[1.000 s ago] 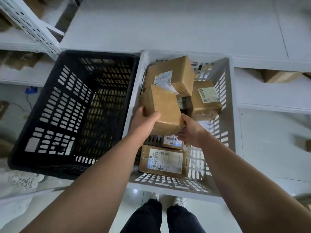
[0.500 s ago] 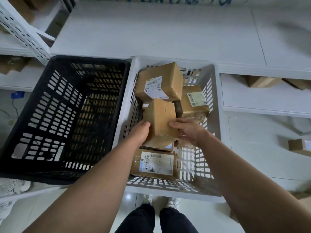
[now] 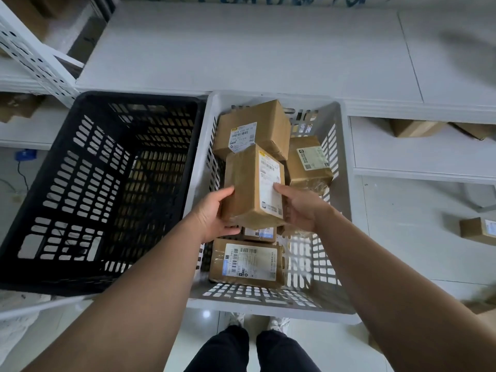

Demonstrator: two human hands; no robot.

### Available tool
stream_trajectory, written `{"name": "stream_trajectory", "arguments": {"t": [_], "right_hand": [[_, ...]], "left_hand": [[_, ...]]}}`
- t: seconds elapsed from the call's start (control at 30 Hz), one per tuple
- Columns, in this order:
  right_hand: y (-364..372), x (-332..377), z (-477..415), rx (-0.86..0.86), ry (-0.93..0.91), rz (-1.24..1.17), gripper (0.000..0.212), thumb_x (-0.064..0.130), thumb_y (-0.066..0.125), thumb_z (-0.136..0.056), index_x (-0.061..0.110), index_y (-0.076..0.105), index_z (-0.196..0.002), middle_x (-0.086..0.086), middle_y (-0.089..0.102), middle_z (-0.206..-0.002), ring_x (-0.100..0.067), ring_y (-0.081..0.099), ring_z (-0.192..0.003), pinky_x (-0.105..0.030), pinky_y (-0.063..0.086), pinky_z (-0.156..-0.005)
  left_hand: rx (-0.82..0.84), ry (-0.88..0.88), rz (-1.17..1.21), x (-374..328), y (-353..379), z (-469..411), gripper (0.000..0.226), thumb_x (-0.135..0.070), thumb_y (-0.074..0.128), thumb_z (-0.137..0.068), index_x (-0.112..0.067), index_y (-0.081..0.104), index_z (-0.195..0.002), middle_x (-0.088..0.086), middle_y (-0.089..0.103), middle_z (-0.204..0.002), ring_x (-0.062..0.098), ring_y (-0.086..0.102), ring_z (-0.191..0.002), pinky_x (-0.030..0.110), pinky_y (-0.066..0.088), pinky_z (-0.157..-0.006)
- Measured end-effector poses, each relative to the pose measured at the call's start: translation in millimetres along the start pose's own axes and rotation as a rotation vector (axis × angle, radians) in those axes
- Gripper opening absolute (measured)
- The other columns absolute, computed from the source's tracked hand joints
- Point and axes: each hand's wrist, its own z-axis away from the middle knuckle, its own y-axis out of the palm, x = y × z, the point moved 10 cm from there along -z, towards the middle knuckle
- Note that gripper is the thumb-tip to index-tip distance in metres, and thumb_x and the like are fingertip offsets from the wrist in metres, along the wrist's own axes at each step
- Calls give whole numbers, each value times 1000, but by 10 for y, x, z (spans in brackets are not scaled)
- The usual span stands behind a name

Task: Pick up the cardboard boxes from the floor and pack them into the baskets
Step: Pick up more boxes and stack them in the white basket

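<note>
Over white basket [image 3: 341, 200], both hands grip box [image 3: 249, 189].

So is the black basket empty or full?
Empty. The black basket shows only its bare slotted floor and walls; the packed boxes all sit in the white basket beside it.

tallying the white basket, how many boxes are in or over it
5: the held box between left hand and right hand, back box, right box, small box under the held one, flat front box. More may be hidden beneath.
</note>
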Motion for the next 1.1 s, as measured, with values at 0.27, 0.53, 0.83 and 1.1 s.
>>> {"name": "stream_trajectory", "arguments": {"t": [0.27, 0.53, 0.83, 1.1], "right_hand": [[33, 103, 45, -14, -64, 216, 26, 24, 58, -97, 26, 63, -122, -1, 72, -110, -23, 67, -104, -44, 53, -92], [416, -102, -177, 21, -19, 253, 20, 13, 45, -101, 17, 60, -114, -4, 70, -105, -22, 65, -101, -45, 53, -94], [424, -313, -518, -47, 43, 313, 28, 7, 38, -101, 15, 55, -122, -8, 64, -116, -27, 64, -106, -43, 57, -89], [191, -281, -503, -137, 1, 441, 34, 1, 53, -95, 10, 59, -127, -20, 68, -112, -35, 67, -103, -34, 59, -81]], "left_hand": [[-268, 100, -287, -173, -128, 77, 55, -57, 52, -87, -13, 53, -120, 3, 66, -117, 27, 60, -110, 51, 43, -102], [-413, 345, -820, -594, -118, 18, 53, -30, 48, -96, -16, 36, -145, 7, 29, -145, 27, 54, -114, 29, 46, -82], [-495, 363, -1075, -458, -129, -118, 51, -16, 46, -98, -12, 30, -145, 13, 31, -145, 32, 44, -128, 47, 50, -97], [-441, 150, -998, -133, -358, -479, 30, -10, 38, -98, -11, 42, -128, 10, 57, -128, 29, 58, -112, 40, 51, -91]]}}
